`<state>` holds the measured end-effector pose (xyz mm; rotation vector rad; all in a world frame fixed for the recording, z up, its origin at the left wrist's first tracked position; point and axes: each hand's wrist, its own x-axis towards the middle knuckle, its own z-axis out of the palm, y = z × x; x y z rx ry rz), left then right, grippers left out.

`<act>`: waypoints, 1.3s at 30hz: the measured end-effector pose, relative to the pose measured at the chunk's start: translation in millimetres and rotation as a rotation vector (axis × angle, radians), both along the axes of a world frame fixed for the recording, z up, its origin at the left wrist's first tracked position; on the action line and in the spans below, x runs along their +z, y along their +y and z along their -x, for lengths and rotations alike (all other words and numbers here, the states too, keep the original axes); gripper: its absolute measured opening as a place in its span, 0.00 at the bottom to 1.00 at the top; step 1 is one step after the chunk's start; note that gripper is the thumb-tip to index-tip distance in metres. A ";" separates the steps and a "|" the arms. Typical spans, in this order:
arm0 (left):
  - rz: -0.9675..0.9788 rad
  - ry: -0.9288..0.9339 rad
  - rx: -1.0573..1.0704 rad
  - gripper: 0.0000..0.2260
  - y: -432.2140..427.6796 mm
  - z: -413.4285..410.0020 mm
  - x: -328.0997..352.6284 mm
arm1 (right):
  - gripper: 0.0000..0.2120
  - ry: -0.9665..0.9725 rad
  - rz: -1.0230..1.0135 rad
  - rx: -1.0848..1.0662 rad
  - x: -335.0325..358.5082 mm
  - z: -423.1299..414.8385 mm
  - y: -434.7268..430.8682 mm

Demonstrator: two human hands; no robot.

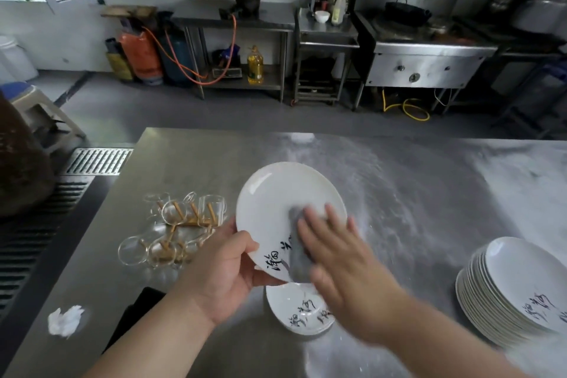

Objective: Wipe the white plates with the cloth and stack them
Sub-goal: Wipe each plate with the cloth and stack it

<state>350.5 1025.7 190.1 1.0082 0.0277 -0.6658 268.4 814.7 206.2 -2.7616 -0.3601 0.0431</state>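
Note:
My left hand grips the lower left rim of a white plate with black brush writing and holds it tilted above the steel table. With straight fingers, my right hand presses a grey cloth flat against the plate's face; the hand is blurred. Below the held plate, a second white plate lies on the table. A tall stack of white plates stands at the right edge.
Several glass cups with wooden handles lie to the left of the held plate. A crumpled white tissue and a black object sit near the front left. The table's left edge drops to a floor drain grate.

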 end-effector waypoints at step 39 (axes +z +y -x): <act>-0.631 -0.466 0.092 0.11 -5.0 11.2 17.6 | 0.12 -0.102 -0.344 -0.378 45.6 -26.0 -12.1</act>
